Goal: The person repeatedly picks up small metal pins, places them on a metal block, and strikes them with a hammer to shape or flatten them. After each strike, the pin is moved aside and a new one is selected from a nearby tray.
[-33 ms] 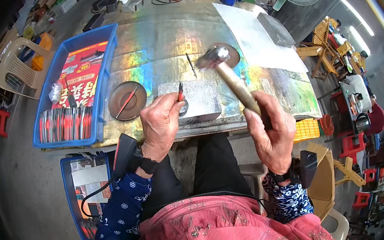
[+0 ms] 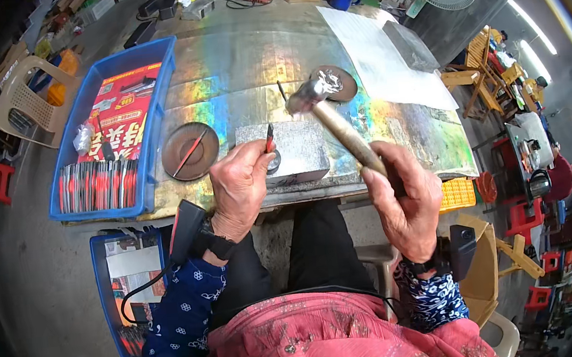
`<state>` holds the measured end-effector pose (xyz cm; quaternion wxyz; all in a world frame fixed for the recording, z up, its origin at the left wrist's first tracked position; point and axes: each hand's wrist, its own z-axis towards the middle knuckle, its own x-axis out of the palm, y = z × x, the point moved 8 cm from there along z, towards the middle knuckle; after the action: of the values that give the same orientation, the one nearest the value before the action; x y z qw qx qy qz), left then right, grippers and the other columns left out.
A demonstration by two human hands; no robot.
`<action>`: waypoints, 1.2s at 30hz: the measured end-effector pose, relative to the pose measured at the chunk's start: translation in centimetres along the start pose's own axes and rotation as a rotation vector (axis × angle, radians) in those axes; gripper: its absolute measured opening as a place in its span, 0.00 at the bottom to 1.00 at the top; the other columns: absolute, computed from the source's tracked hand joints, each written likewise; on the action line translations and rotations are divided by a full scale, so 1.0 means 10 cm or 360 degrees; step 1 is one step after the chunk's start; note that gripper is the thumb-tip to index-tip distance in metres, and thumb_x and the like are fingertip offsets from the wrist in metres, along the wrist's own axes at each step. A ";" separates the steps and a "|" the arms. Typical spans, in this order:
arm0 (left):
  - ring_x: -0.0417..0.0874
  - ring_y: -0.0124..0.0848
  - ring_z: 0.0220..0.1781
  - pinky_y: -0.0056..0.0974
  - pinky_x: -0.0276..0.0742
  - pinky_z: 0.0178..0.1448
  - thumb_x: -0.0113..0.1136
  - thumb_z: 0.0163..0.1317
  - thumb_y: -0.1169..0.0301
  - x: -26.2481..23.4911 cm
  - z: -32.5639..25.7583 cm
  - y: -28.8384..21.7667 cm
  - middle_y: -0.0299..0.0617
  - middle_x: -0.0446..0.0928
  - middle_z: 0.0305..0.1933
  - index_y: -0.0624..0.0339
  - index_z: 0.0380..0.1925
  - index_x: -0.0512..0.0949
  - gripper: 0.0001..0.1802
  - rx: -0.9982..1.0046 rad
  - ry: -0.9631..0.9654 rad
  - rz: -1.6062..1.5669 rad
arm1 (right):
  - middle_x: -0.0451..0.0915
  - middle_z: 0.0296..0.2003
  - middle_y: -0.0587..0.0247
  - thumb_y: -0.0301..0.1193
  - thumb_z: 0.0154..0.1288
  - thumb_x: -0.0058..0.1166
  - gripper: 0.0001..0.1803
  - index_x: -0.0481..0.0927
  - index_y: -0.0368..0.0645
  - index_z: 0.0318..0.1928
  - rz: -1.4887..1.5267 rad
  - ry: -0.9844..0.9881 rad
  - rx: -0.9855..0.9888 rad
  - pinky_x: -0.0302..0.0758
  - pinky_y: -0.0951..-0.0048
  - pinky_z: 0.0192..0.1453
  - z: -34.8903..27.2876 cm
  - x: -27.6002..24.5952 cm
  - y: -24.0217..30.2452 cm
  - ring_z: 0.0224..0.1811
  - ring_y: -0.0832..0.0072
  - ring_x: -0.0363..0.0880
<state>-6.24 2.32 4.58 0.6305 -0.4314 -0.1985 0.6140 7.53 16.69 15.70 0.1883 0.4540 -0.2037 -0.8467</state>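
Closed in a pinch, my left hand [image 2: 238, 186] holds a slim red-and-black tool [image 2: 270, 139] upright at the left part of a grey metal block [image 2: 303, 146]. A dark round piece [image 2: 273, 160] shows beside my fingertips. My right hand [image 2: 409, 201] grips the wooden handle of a hammer [image 2: 349, 134], whose blurred metal head is raised over the block's far right side. Partly behind the hammer lies a thin dark rod [image 2: 282, 91]. Left of the block, a round brown dish [image 2: 191, 161] has a red-and-black stick across it.
A blue tray [image 2: 150, 160] at the left holds a row of red-and-black pieces. Beyond the hammer is another brown dish [image 2: 347, 84] with shiny bits. White sheeting [image 2: 370, 46] covers the far right. A second blue tray [image 2: 107, 285] stands lower left.
The hammer head has shifted slightly down and left, toward the block. My left hand and the tool in it look unchanged.
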 end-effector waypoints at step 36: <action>0.86 0.36 0.33 0.34 0.78 0.37 0.65 0.55 0.81 0.01 -0.03 0.02 0.49 0.83 0.33 0.69 0.35 0.82 0.07 0.0027 0.0016 0.0052 | 0.74 0.22 0.54 0.24 0.67 0.55 0.13 0.79 0.31 0.49 0.0145 0.0350 0.0158 0.71 0.73 0.29 0.18 0.08 0.13 0.22 0.74 0.73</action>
<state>-6.12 2.30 4.20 0.6249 -0.4322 -0.1830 0.6238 5.75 15.50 16.72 0.2250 0.5431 -0.2438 -0.7714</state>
